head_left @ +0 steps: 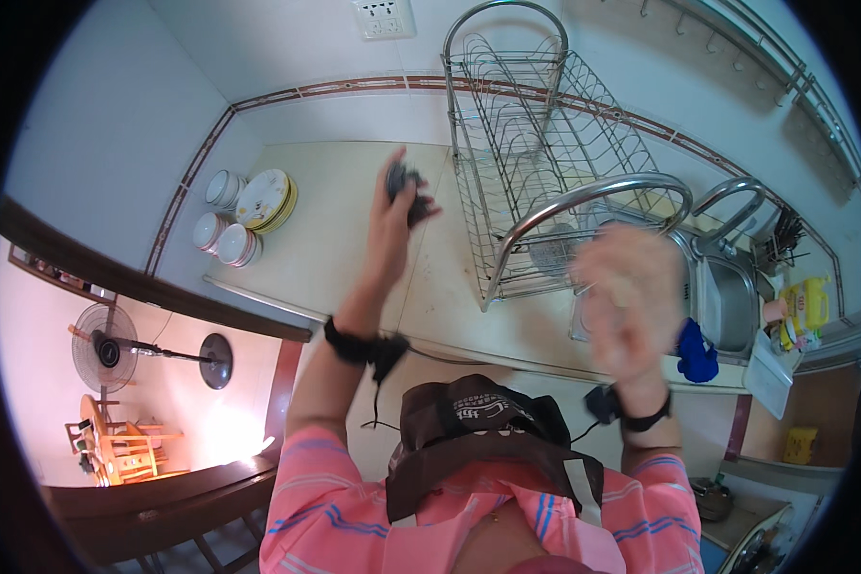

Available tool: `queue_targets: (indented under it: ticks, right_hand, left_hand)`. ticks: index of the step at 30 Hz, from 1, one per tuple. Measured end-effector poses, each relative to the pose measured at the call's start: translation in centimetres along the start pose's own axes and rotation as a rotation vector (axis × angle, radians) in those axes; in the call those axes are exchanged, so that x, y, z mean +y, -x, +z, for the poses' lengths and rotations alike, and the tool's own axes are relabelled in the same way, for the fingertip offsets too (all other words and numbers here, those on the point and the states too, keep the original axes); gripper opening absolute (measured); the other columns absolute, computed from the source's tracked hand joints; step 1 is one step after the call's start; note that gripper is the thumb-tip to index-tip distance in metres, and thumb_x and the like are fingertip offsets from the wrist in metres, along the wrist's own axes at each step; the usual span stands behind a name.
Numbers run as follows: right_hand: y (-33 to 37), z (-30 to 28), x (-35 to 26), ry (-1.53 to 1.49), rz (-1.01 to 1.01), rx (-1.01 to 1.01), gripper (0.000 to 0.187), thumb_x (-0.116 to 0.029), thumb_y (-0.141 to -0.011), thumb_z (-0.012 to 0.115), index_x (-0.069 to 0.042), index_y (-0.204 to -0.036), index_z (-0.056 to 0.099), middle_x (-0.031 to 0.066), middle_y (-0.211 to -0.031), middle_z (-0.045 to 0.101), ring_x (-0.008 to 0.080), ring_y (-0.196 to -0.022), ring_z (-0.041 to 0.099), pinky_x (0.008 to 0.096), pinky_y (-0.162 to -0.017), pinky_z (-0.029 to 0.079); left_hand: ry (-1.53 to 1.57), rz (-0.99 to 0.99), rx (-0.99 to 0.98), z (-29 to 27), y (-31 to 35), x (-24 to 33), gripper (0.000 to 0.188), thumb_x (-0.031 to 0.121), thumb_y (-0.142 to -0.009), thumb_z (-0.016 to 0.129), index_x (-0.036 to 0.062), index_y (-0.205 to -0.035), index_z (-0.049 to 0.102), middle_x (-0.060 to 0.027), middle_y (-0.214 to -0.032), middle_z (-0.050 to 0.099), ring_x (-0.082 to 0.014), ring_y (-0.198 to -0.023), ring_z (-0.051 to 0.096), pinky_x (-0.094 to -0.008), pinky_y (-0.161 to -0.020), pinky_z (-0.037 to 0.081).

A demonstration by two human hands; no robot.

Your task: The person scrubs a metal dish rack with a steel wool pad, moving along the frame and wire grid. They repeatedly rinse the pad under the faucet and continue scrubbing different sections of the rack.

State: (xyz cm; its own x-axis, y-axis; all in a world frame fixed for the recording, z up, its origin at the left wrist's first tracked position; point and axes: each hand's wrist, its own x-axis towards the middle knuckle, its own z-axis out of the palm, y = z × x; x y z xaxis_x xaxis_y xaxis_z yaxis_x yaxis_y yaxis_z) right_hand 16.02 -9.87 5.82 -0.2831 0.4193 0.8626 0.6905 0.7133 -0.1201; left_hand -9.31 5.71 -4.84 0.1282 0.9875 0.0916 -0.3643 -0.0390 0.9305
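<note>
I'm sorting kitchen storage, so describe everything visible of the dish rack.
The dish rack is silvery, metal-looking wire with thick, shiny tubular arches at both ends and bent-wire dividers. It stands upright on the pale countertop, by the sink. The blurred right hand overlaps its near end in view; whether they touch is unclear.

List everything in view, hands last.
Counter: 1, cream, centre
Dish rack: 1, silver, on counter
Bowls: 3 stacks, white, counter's left
Plates: 1 stack, white and yellow, beside bowls
Sink: 1, silver, right
Faucet: 1, silver, by sink
Cloth: 1, blue, by sink
Large bottle: 1, yellow, far right
Socket: 1, white, back wall
Hook rail: 1, silver, upper right
Fan: 1, grey, far left
Wooden table: 1, brown, lower left
Shirt: 1, pink, lower centre
Apron: 1, brown, over shirt
Wristbands: 2, black, on wrists
Small object: 1, dark, in left hand
Left hand: 1, bare, above counter
Right hand: 1, bare, blurred, near rack
</note>
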Motion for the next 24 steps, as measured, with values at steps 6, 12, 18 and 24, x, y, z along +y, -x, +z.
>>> queue_targets:
  ticks: [6, 12, 18, 24]
  right_hand:
    - [0.2, 0.1, 10.2, 0.044, 0.371, 0.2, 0.018, -0.015, -0.1, 0.061, -0.002, -0.088, 0.061, 0.0103, -0.078, 0.056, 0.0246, -0.068, 0.051, 0.0323, -0.063, 0.04]
    - [3.7, 2.0, 13.1, -0.059, 0.546, 0.432, 0.05, -0.035, -0.112, 0.04, -0.001, -0.075, 0.042, 0.0054, -0.066, 0.034, 0.0123, -0.058, 0.033, 0.0313, -0.053, 0.027]
    - [3.6, 2.0, 13.0, -0.046, 0.539, 0.433, 0.051, -0.035, -0.112, 0.038, -0.001, -0.075, 0.043, 0.0046, -0.064, 0.033, 0.011, -0.059, 0.033, 0.0303, -0.053, 0.026]
    - [0.4, 1.8, 10.6, -0.032, 0.471, 0.38, 0.034, -0.022, -0.103, 0.054, -0.001, -0.076, 0.054, 0.009, -0.061, 0.042, 0.0189, -0.053, 0.043, 0.0335, -0.052, 0.034]
  left_hand:
    - [-0.226, -0.019, 0.108, 2.4, -13.1, 3.8, 0.053, 0.041, -0.106, 0.056, 0.0195, -0.153, 0.044, 0.0014, -0.105, 0.051, -0.0103, -0.086, 0.049, -0.0328, -0.078, 0.053]
    - [-0.381, 0.06, 0.132, 3.4, -22.5, 3.1, 0.049, 0.049, -0.099, 0.063, 0.0143, -0.132, 0.051, -0.001, -0.095, 0.056, -0.0108, -0.08, 0.051, -0.0324, -0.071, 0.05]
    - [-0.631, -0.008, 0.092, 1.2, -28.9, 0.3, 0.056, 0.046, -0.096, 0.064, -0.0004, -0.126, 0.056, -0.0146, -0.104, 0.061, -0.0205, -0.088, 0.06, -0.0382, -0.076, 0.053]
    - [-0.816, -0.027, 0.066, 1.0, -30.9, -1.6, 0.07, 0.062, -0.101, 0.04, 0.0037, -0.135, 0.061, -0.02, -0.118, 0.06, -0.0245, -0.108, 0.059, -0.0489, -0.101, 0.044]
